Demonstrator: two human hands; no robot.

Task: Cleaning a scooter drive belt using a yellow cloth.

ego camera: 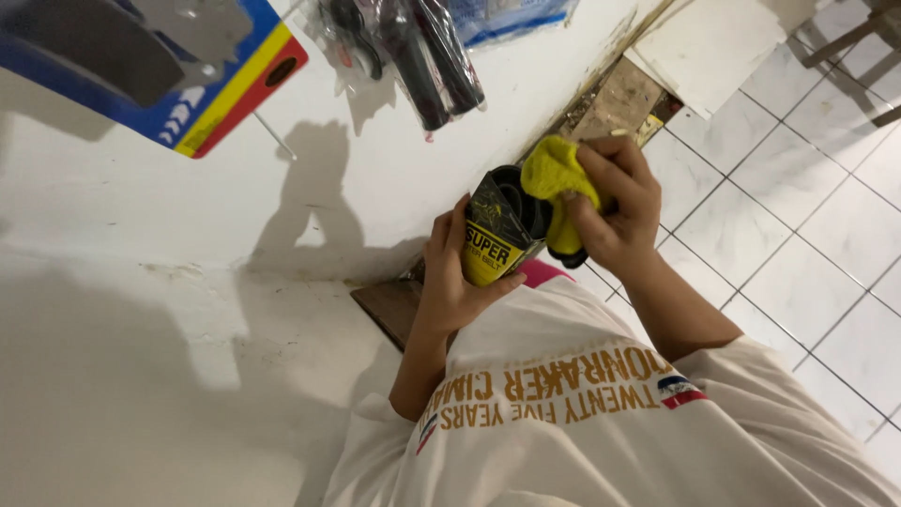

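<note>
Gripping black-yellow sleeved belt (497, 239) w/ left hand (450, 282), right hand (615, 207) fingers clenching yellow cloth (554, 174).

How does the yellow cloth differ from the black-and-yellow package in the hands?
The yellow cloth is soft, crumpled and plain yellow; the package is stiff, mostly black with a yellow band. The right hand presses the cloth against the black part sticking out of the package; the left hand grips the package from below. Both are held up in front of the white wall.

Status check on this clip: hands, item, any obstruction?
Left hand grips black-and-yellow sleeved belt. Right hand presses yellow cloth on its top. Nothing blocking; packaged parts hang on wall above.
</note>
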